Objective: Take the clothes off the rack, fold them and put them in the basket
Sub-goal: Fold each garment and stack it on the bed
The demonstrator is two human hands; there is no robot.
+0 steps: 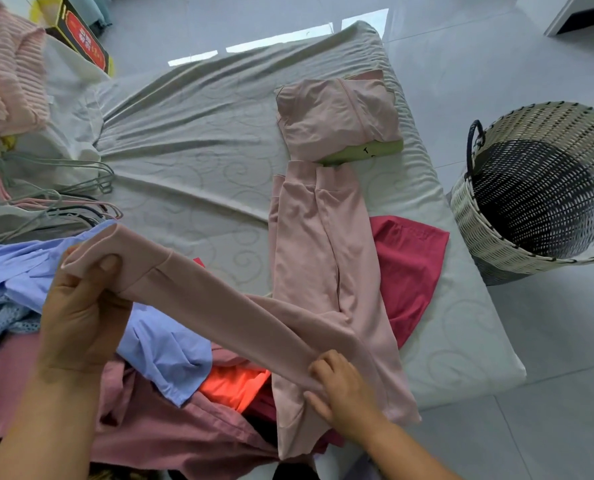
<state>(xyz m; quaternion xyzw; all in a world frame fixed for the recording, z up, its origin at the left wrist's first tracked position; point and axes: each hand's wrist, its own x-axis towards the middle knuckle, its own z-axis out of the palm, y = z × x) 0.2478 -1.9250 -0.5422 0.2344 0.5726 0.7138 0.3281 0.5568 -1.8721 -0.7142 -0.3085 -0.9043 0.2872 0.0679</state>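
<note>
Left hand [80, 306] pinches the cuff of the pink garment [316, 258], lifted, while the right hand [340, 382] clamps the same sleeve at its base, likely stretching it straight for a fold. The garment's body lies on the mattress [184, 161] just beyond the right hand; the basket [531, 188] waits well right of both.

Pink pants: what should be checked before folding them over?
1. Left hand grips the pink pants at one leg's end: ok.
2. Right hand pinches the same leg lower down: ok.
3. Pants lie flat: not ok, one leg is lifted.
4. Folded pink top is out of the way: ok.
5. Basket stands open beside the bed: ok.
6. Basket holds clothes: cannot tell.
</note>
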